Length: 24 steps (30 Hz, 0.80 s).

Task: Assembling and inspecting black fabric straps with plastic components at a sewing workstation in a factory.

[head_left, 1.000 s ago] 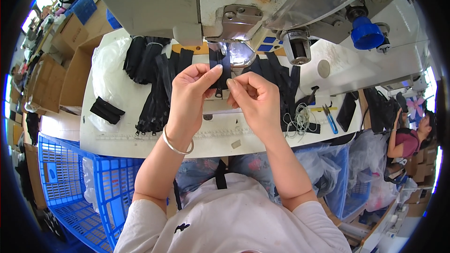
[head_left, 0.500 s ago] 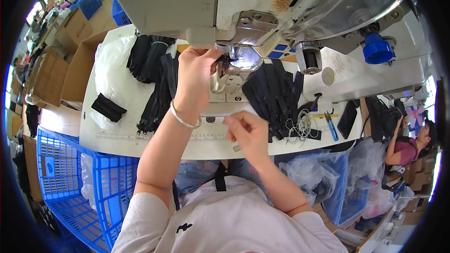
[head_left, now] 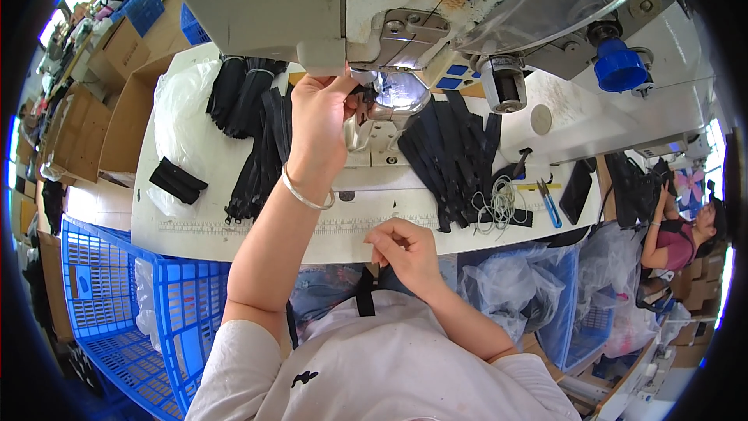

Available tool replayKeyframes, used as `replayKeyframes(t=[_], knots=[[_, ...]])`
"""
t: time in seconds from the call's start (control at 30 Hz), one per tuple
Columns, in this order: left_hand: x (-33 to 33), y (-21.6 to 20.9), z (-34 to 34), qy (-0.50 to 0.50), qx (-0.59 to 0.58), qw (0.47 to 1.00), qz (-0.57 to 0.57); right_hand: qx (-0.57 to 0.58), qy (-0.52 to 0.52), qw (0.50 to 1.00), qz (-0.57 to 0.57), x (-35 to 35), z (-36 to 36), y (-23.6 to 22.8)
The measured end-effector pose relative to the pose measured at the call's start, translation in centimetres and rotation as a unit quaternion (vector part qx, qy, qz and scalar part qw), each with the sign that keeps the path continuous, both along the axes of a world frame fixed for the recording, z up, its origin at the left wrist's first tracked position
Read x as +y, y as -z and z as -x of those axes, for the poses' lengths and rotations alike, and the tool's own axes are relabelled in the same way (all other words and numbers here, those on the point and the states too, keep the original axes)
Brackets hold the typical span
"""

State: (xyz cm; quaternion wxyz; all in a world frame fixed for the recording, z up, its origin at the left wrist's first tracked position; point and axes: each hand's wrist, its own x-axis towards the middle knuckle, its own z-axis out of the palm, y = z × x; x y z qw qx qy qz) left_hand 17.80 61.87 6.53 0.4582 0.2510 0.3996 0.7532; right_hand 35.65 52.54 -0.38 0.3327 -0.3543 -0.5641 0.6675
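Observation:
My left hand [head_left: 318, 118], with a bangle on its wrist, is raised to the needle area of a sewing machine [head_left: 382, 129]. Its thumb and fingers pinch a small black piece [head_left: 360, 97], partly hidden beside the lit presser foot. Low over the table's front edge, my right hand [head_left: 407, 256] is loosely curled; anything inside its fingers is hidden. Black zippers [head_left: 456, 160] lie fanned out to the right of the machine bed. More black zippers [head_left: 269, 160] lie left of it, behind my left forearm, near a tied black bundle [head_left: 241, 97].
Tangled pale cord [head_left: 499, 204], blue-handled snips [head_left: 552, 209] and a black phone [head_left: 577, 192] lie at the table's right. A clear plastic bag [head_left: 183, 125] and folded black piece [head_left: 178, 180] are at left. Blue crates [head_left: 160, 261] flank me. Another person [head_left: 679, 238] sits far right.
My right hand has come down and toward me, away from the machine bed to the table's front edge. My left hand keeps its pinch beside the needle. The view has shifted slightly.

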Motion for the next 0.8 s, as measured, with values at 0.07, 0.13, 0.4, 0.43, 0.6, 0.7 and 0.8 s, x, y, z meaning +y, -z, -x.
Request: replayKeyframes(t=[0.07,0.13,0.4,0.43,0.6,0.7,0.8], knots=[[-0.9,-0.8,-0.5,0.002,-0.008,1.000,0.005,-0.013,0.030,0.999,-0.043,0.3,0.2,-0.4],[-2.3,-1.3,-1.4,-0.106,0.009,0.994,-0.014,-0.026,0.061,0.994,-0.086,0.7,0.3,-1.5],[-10.8,3.3,-3.8,-0.097,0.037,0.995,-0.005,-0.132,0.137,0.807,-0.559,2.4,2.8,-4.1],[-11.0,3.4,-4.2,-0.087,0.021,0.996,-0.003,-0.135,0.146,0.786,-0.586,2.5,3.0,-3.5],[-11.7,3.8,-4.5,-0.055,-0.058,0.997,-0.023,-0.127,0.151,0.808,-0.555,2.1,2.5,-2.9],[-11.8,3.8,-3.9,-0.065,0.018,0.997,0.033,-0.161,0.122,0.794,-0.573,1.8,2.5,-3.9],[-11.3,4.6,-4.2,-0.061,0.011,0.998,0.021,-0.163,0.122,0.781,-0.590,2.3,2.1,-2.6]])
